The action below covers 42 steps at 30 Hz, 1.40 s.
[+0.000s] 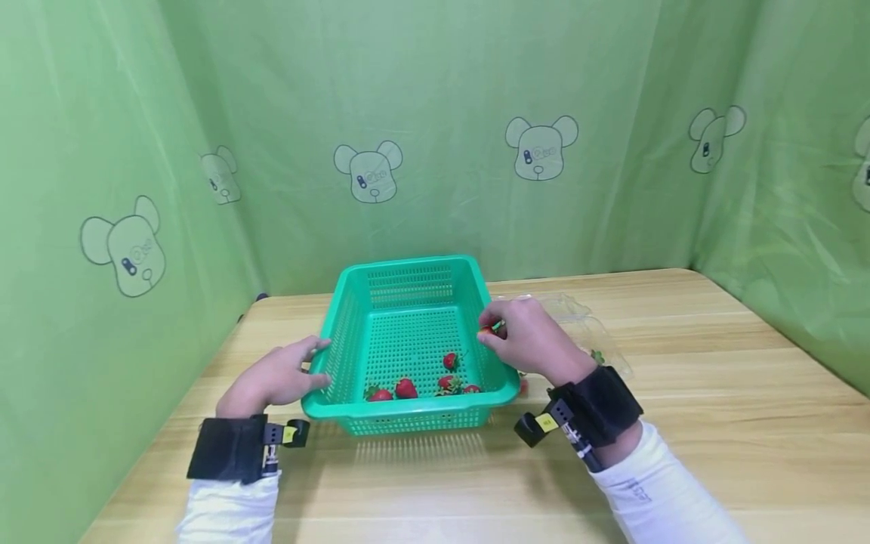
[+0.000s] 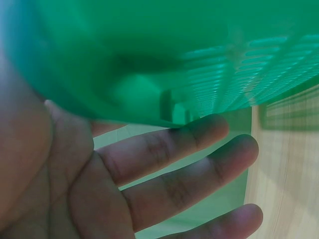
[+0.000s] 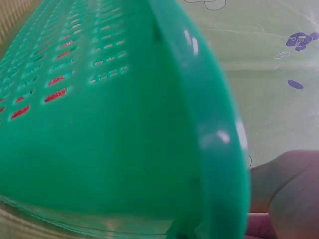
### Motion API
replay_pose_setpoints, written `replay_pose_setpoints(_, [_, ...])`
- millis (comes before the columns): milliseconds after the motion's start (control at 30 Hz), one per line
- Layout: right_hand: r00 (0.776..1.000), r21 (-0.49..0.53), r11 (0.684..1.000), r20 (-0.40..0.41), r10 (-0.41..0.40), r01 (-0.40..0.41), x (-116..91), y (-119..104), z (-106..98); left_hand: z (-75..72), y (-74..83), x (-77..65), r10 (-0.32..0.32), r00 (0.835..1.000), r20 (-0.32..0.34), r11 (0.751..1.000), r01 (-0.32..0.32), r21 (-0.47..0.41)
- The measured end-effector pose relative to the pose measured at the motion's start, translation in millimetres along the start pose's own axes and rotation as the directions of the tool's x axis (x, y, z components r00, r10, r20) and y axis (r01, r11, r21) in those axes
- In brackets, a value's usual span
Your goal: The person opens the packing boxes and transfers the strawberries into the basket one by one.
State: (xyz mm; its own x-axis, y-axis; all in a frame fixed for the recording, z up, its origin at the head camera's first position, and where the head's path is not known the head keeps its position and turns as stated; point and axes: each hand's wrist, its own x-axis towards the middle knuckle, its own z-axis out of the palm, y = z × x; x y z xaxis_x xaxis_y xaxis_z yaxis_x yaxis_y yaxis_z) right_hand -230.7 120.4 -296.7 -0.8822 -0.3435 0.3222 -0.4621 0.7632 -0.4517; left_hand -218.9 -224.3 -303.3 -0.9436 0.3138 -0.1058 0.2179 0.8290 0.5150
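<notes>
1. Key relation: the berry (image 1: 486,330) sits at the fingertips of the right hand (image 1: 522,338), in line with the right rim of the basket (image 1: 408,410) as the head view sees it. The basket floor lies to its left and lower down. Height over the rim: cannot tell.
2. Right fingers: narrow, thumb and forefinger pinching the berry. The right wrist view shows mainly basket wall and rim; the berry is not clear there.
3. Berry's long axis: mostly covered by the fingers. Red shows on the left, green leaf toward the palm, so it probably runs roughly sideways.
4. Nearer hand: the right, which has the berry. The left hand (image 1: 282,372) is across the basket, at the left rim near the front corner.
5. Left fingers: fairly straight and spread, touching the basket; the left wrist view shows three of them apart beneath the rim. No berry in that hand.
6. Basket: green, perforated, upright on the table (image 1: 714,461). At least five loose berries (image 1: 405,388) lie in its front part, two left of middle, the rest toward the right. The back part of the floor shows bare mesh.
7. Box (image 1: 607,341): clear plastic, right of the basket, partly behind the right hand. Some green leaf shows there; full contents hidden.
</notes>
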Motion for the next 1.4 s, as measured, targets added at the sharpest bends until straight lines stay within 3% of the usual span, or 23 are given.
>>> replay_pose_setpoints(433, [0.999, 0.002, 0.999, 0.01, 0.049, -0.049, -1, 3, -7, 0.3, -0.9, 0.5, -0.008, 1.0, -0.003, 1.0, 0.008, 0.008])
replay_pose_setpoints(700, [0.99, -0.033, 0.99, 0.0, 0.138, -0.138, -2, 28, -22, -0.2, -0.4, -0.5, 0.003, 1.0, -0.005, 1.0, -0.003, 0.013])
replay_pose_setpoints(900, [0.977, -0.057, 0.977, 0.05, 0.209, -0.206, -7, 52, -36, -0.3, 0.7, -1.3, 0.01, 1.0, -0.005, 1.0, -0.01, 0.014])
replay_pose_setpoints(1200, [0.937, -0.11, 0.957, 0.201, 0.287, -0.27, -17, 83, -59, -3.0, 2.3, -1.3, 0.014, 1.0, -0.003, 1.0, -0.014, 0.025])
replay_pose_setpoints(1300, [0.911, -0.125, 0.955, 0.287, 0.296, -0.271, -19, 90, -60, -3.5, 2.9, -1.8, 0.005, 1.0, 0.0, 1.0, -0.005, 0.022])
replay_pose_setpoints(1400, [0.87, -0.119, 0.943, 0.363, 0.334, -0.312, -21, 95, -56, -3.3, 2.3, -2.2, 0.018, 1.0, -0.001, 0.999, -0.018, 0.028])
